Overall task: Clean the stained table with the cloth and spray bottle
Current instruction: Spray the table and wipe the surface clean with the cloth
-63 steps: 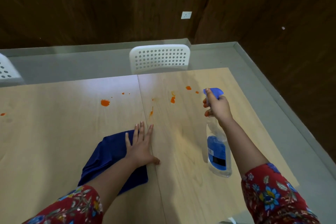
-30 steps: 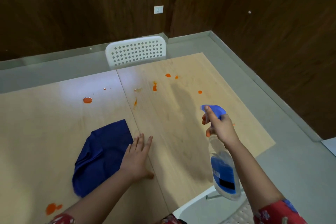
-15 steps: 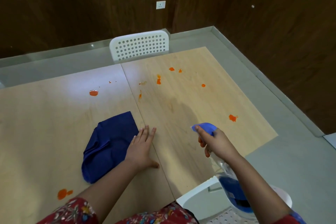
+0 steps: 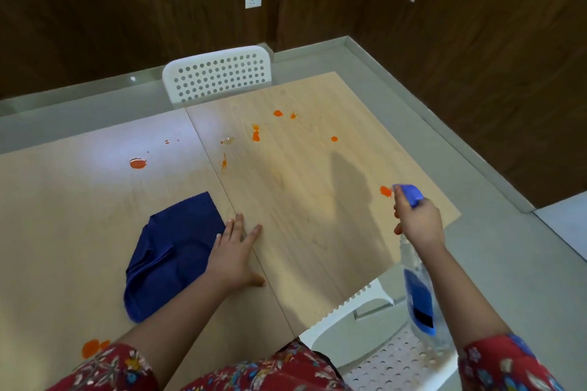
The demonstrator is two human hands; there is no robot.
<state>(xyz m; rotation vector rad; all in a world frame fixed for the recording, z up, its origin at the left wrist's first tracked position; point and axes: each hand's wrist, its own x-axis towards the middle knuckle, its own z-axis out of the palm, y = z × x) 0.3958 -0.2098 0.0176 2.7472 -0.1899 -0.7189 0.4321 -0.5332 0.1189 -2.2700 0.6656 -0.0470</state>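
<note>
Now right grip [image 4: 419, 225] clasps spray bottle [image 4: 418, 295]; left grip [image 4: 235, 254] (spread flat) touches cloth [image 4: 171, 251].

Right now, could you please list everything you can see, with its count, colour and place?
table: one, light wood, two tops meeting at a seam.
stains: about nine, orange; most on the far half, one by the bottle's nozzle, one at the near left edge.
cloth: one, dark blue, crumpled left of the seam.
spray bottle: one, clear with blue nozzle and label, held off the table's near right edge.
chairs: two, white, perforated; one at the far edge, the other below the bottle.
wall socket: one, white, on the dark wood wall.
sleeves: two, red floral.
left hand: flat on the table at the cloth's right edge.
right hand: grips the bottle's neck.
</note>
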